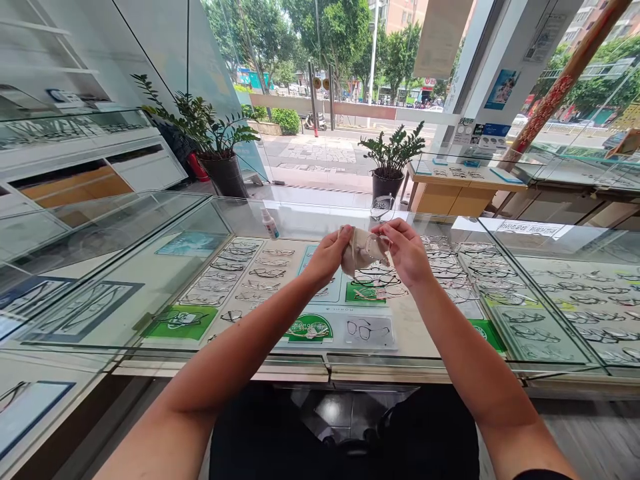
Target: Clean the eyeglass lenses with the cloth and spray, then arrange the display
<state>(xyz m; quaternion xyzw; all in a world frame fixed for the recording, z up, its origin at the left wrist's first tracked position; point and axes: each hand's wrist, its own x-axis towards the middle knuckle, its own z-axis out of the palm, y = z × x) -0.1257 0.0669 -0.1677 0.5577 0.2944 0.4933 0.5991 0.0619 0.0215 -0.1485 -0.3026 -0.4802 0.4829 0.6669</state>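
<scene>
My left hand (327,257) is closed on a beige cloth (357,257), which bunches up between both hands above the glass counter. My right hand (407,253) pinches a thin-rimmed pair of glasses (383,208) at the cloth's right side. One clear lens with faint markings sticks up above the fingers; the rest of the glasses is partly covered by the cloth and the hand. Under the glass below lie rows of spectacle frames (267,273). A small white spray bottle (270,224) stands on the counter left of my hands.
The glass counter (300,360) runs across in front of me, with another display case (585,287) adjoining on the right. Potted plants (223,173) stand beyond it, before a glass door and street. A wooden cabinet (455,197) is at back right.
</scene>
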